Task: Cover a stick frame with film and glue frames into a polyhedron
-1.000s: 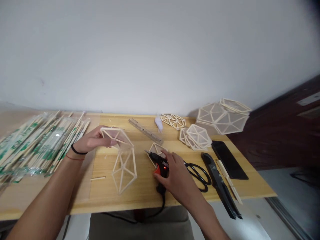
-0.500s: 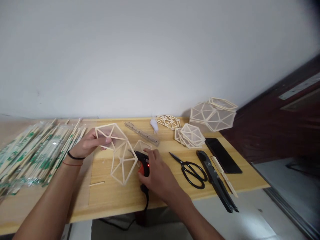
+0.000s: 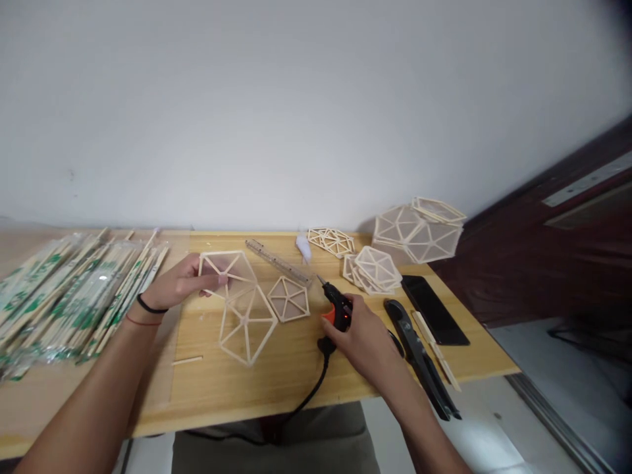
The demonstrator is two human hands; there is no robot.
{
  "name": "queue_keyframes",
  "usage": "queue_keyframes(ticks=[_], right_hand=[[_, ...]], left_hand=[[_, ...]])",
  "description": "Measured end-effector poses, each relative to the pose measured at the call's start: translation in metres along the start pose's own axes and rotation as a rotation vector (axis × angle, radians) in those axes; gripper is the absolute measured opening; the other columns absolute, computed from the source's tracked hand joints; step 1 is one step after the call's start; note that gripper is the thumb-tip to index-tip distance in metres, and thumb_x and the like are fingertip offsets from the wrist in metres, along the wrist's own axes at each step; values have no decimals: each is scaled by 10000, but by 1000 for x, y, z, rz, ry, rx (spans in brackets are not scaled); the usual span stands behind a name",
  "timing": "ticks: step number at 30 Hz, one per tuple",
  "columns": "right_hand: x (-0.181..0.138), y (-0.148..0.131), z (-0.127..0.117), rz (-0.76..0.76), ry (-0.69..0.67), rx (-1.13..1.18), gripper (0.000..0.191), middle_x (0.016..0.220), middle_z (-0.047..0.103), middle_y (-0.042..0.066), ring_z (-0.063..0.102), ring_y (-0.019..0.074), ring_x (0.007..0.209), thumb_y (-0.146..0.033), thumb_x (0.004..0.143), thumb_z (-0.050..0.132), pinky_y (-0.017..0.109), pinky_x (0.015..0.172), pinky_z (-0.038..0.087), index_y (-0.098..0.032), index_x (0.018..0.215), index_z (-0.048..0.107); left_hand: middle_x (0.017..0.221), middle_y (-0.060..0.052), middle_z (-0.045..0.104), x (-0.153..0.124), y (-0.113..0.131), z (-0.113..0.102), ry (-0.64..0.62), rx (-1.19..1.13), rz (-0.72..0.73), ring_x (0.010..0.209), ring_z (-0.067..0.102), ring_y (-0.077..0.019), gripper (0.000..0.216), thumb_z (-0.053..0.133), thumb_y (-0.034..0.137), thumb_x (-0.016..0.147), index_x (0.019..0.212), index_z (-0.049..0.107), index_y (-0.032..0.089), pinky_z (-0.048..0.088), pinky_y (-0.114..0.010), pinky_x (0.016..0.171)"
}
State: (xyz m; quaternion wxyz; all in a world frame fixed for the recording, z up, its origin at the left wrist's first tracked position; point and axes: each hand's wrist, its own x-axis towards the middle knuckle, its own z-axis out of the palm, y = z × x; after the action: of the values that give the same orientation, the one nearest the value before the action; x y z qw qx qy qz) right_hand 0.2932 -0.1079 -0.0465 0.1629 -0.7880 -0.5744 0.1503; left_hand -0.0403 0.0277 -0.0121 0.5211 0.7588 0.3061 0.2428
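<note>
My left hand (image 3: pixel 180 284) is closed on a joined stick frame (image 3: pixel 237 306) made of two pentagon panels, gripping its upper panel above the wooden table (image 3: pixel 276 368). The lower panel tilts down toward the tabletop. My right hand (image 3: pixel 363 336) is wrapped round a black and orange glue gun (image 3: pixel 337 308), whose nozzle points away to the upper left and whose red light glows. Its black cord runs off the front edge. A single small pentagon panel (image 3: pixel 289 299) lies flat between the two hands.
Wrapped bundles of chopsticks (image 3: pixel 74 289) lie at the left. A ruler (image 3: pixel 279 262), stacked pentagon panels (image 3: pixel 375 268), a larger assembled stick shell (image 3: pixel 417 230), a black phone (image 3: pixel 427 299), black shears (image 3: pixel 419 359) and a loose stick (image 3: pixel 186 360) also lie on the table. A dark door stands at right.
My right hand carried the glue gun from beside the frame to the right, uncovering the small pentagon panel. The left hand kept its hold on the frame.
</note>
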Motion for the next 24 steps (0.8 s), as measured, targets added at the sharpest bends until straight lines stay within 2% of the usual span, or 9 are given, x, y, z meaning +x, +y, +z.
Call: queue_keyframes(ticks=[3,5,9,13,17,20,24], right_hand=[[1,15,10,-70,96,-162,460,1176,680,219,639,401,1143,-336,872,692,515,1001,515,-84,1247,607],[1,22,14,-135,155,-202,490,1217,653,224,612,407,1155,-336,873,707,538,1030,498,-80,1278,606],[0,15,18,-272,274,-88,486,1255,619,210,585,383,1170,-360,935,649,545,1043,496,-110,1345,575],[3,-18,27,-370,145,31,440,1248,631,175,602,346,1194,-337,976,605,511,1035,517,-173,1380,545],[10,-48,39,-273,21,-80,510,1260,627,218,606,385,1180,-370,914,727,529,1034,501,-130,1339,578],[14,-54,44,-206,8,-74,649,1249,613,215,613,392,1157,-387,831,823,524,1025,499,-130,1368,564],[18,-50,45,-165,-6,33,809,1242,599,190,611,386,1201,-352,767,872,511,1042,488,-165,1458,495]], left_hand=[[510,44,451,3,3,4,-94,151,-26,477,429,-94,388,609,403,939,643,577,155,308,-203,459],[513,50,438,6,5,10,-122,228,-23,473,418,-90,383,579,388,944,635,540,166,297,-202,459],[568,56,418,11,8,20,-116,384,-2,519,375,-89,294,556,318,919,667,541,168,283,-206,490],[651,35,540,13,8,27,-137,487,19,575,443,-104,143,544,222,872,800,643,148,334,-215,551],[648,38,561,11,9,29,-172,454,-2,550,451,-103,147,553,172,823,888,682,143,328,-212,526],[630,45,581,11,9,29,-197,403,-19,523,478,-104,170,555,151,810,926,680,155,331,-211,514],[582,46,579,12,7,30,-217,376,-34,497,500,-112,71,551,162,824,821,621,171,335,-216,503]])
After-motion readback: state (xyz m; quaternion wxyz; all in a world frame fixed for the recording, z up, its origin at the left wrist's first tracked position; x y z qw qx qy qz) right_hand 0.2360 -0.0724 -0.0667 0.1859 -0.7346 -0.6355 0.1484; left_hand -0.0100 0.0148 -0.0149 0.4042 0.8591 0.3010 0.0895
